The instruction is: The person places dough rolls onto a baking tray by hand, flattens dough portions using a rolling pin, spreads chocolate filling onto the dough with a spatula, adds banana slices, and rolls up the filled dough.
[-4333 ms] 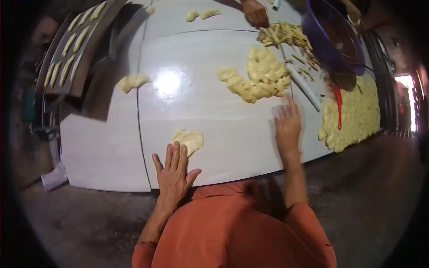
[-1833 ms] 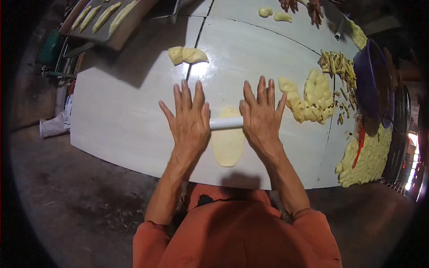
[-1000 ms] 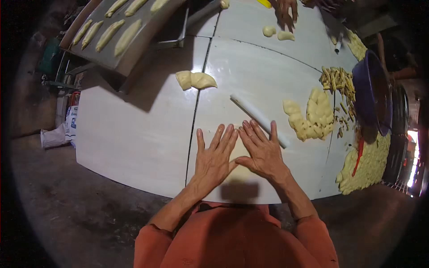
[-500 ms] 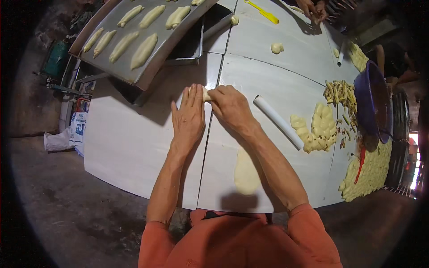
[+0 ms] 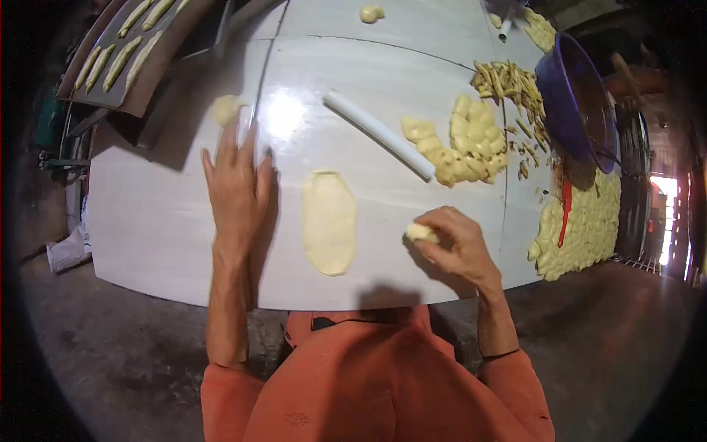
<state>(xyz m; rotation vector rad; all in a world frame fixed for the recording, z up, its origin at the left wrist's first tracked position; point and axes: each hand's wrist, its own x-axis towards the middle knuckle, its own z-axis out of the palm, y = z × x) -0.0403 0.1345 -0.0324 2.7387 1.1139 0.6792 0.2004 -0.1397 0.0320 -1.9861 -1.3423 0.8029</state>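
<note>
My left hand [image 5: 239, 177] is open, its fingers spread over the white table. Just beyond its fingertips lies a small rounded piece of dough [image 5: 228, 109], slightly blurred. My right hand [image 5: 460, 247], near the table's front edge, pinches a small lump of dough [image 5: 421, 233] between thumb and fingers. On the tabletop between my hands rests a flat, long oval sheet of dough [image 5: 329, 223]. A white rolling tube [image 5: 379, 136] lies slantwise beyond that sheet.
At the far left a metal tray [image 5: 109, 44] carries several long shaped doughs. Right of the tube are clustered dough pieces [image 5: 475, 140], pale cut strips [image 5: 508, 82] and a purple basin [image 5: 556, 96]. A red-handled tool [image 5: 565, 214] lies by a large dough mass [image 5: 585, 228]. Another dough lump [image 5: 372, 13] sits far back.
My hands were together on a piece of dough and are now apart. My right hand has come nearer and to the right, and now pinches a lump. The view has shifted.
</note>
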